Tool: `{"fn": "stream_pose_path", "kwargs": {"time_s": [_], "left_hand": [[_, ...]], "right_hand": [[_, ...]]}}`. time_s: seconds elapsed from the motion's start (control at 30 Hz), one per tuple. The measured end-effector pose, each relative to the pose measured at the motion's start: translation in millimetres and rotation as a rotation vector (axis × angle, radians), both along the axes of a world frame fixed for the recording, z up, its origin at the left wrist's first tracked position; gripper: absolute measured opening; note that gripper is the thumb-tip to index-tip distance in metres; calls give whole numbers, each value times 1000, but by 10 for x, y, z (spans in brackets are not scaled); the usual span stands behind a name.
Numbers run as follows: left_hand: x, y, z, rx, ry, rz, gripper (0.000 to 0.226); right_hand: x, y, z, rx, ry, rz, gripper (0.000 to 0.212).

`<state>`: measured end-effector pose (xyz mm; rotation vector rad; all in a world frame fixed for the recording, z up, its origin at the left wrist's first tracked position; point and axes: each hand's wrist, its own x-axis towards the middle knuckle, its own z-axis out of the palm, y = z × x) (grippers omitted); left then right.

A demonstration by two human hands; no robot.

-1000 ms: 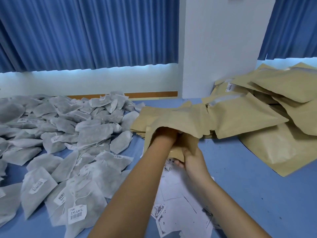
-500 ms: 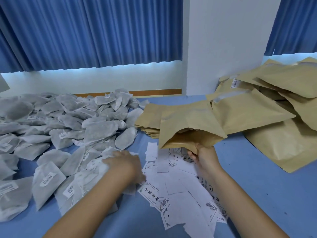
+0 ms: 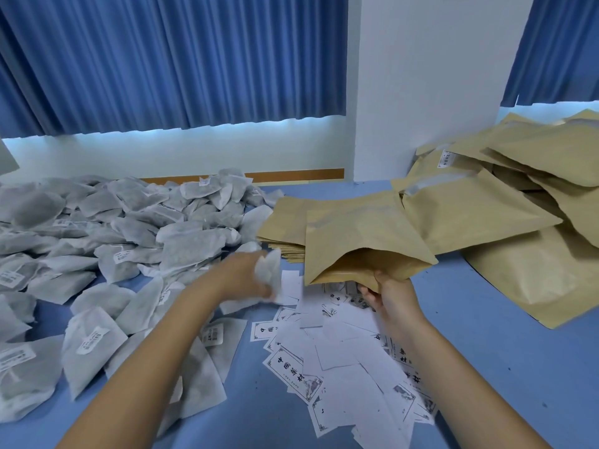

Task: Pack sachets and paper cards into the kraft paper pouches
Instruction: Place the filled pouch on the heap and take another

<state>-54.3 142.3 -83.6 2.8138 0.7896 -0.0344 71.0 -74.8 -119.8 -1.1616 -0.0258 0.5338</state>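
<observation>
My right hand (image 3: 390,294) grips the lower lip of a kraft paper pouch (image 3: 359,241), whose mouth gapes toward me above the table. My left hand (image 3: 243,275) holds a white sachet (image 3: 269,270) in the air, a short way left of the pouch mouth; it is blurred by motion. Loose printed paper cards (image 3: 340,358) lie scattered on the blue table (image 3: 502,367) under and in front of both hands. A big heap of grey-white sachets (image 3: 107,241) covers the left side.
A flat stack of empty kraft pouches (image 3: 282,228) lies behind the held pouch. Filled kraft pouches (image 3: 525,202) pile up at the right against a white pillar (image 3: 421,85). Blue curtains hang behind the table.
My left hand came out of the pouch, dropped onto the sachet heap, and now rises toward the pouch mouth with a sachet. My right hand keeps the pouch held open.
</observation>
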Motion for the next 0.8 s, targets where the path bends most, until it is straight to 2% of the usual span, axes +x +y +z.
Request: {"fn": "stream_pose_path", "kwargs": {"time_s": [0.03, 0.1, 0.13, 0.2, 0.23, 0.3, 0.33, 0.37, 0.47, 0.53, 0.57, 0.6, 0.67, 0.7, 0.73, 0.77, 0.8], "left_hand": [[55, 43, 41, -74, -169, 21, 72], [185, 161, 57, -82, -411, 94, 79], [242, 220, 27, -83, -419, 153, 87], [335, 317, -100, -93, -182, 271, 103], [366, 350, -160, -109, -62, 317, 100], [402, 363, -205, -126, 5, 316, 66], [406, 338, -195, -73, 18, 255, 52], [422, 322, -200, 14, 46, 198, 49], [458, 256, -285, 269, 4, 270, 64], [431, 119, -235, 253, -191, 279, 69], [391, 46, -164, 150, -362, 242, 68], [322, -23, -56, -57, -567, 168, 61], [117, -159, 209, -702, -854, -52, 54], [5, -223, 296, -1010, -890, -203, 54], [-65, -287, 363, -1186, -833, -329, 54], [-100, -390, 458, -1243, -723, -460, 54], [-83, -516, 520, -1188, -584, -558, 52]], "right_hand": [[8, -1, 5, 8, -3, 8, 15], [13, 2, 5, 7, -14, 20, 15], [11, 6, -4, -4, -22, 20, 17], [5, 13, -21, -24, -34, 19, 19], [7, 12, -28, -28, -36, 19, 18], [31, 2, -32, -20, -39, 20, 17], [48, -7, -28, -7, -40, 23, 16], [62, -19, -18, 7, -43, 28, 17], [84, -37, 8, 32, -43, 32, 18], [98, -41, 6, 36, -39, 23, 17], [108, -43, -5, 32, -38, 17, 16], [120, -40, -20, 25, -37, 12, 14], [137, -31, -41, -16, -57, 14, 12], [145, -25, -49, -43, -86, 22, 12], [150, -13, -55, -59, -119, 31, 13], [149, -7, -57, -65, -144, 40, 15], [144, -7, -60, -67, -172, 56, 17]]}}
